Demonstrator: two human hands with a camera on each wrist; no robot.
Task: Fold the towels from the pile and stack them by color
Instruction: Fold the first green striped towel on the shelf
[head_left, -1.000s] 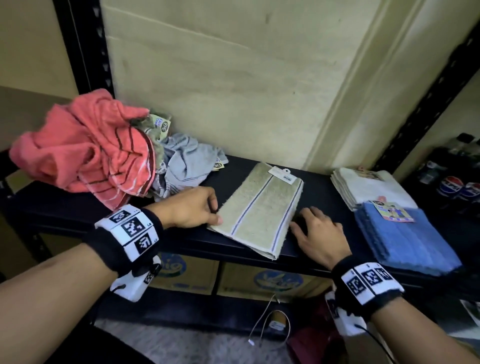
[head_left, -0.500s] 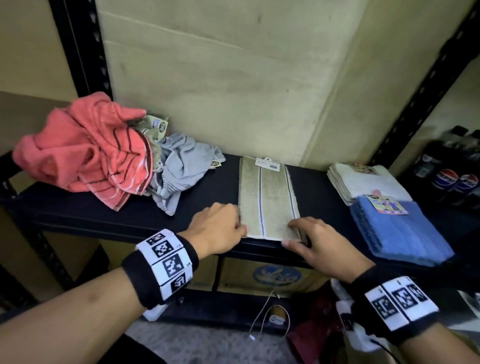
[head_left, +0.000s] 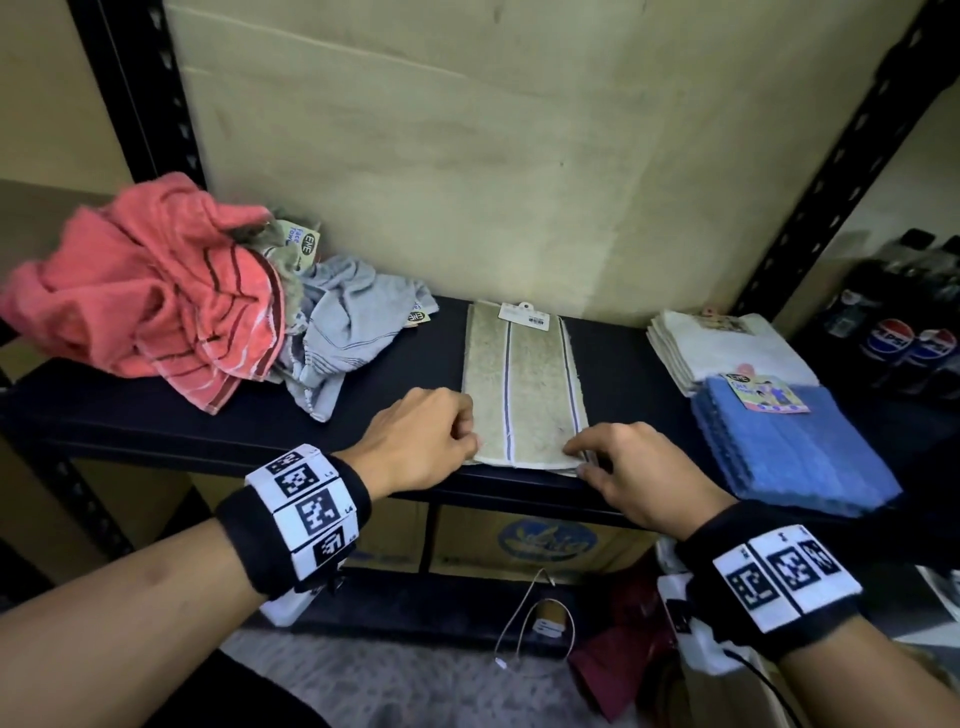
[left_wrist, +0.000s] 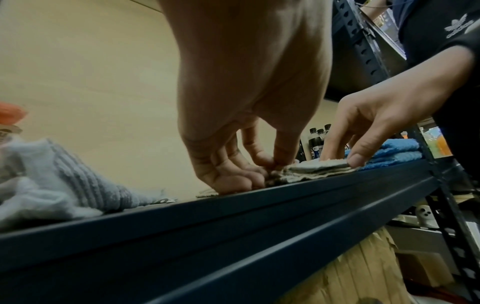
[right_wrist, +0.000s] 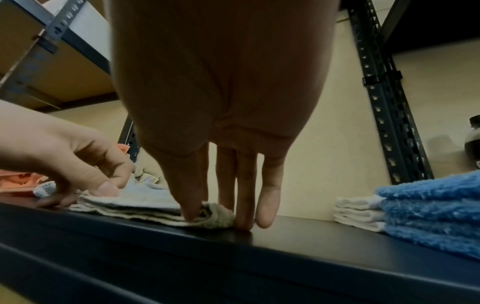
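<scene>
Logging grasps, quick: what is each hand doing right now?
Left hand: pinches the near left corner of the beige towel.
Right hand: pinches its near right corner.

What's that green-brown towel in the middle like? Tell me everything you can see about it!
The olive towel looks like fuzzy terry cloth with thin blue stripes running lengthwise and a pale hem. It is folded into a long strip of several layers, lying flat on the dark shelf, running from the front edge toward the wall. A white paper tag sits at its far end. The left hand pinches its near left corner; the right hand pinches its near right corner.
</scene>
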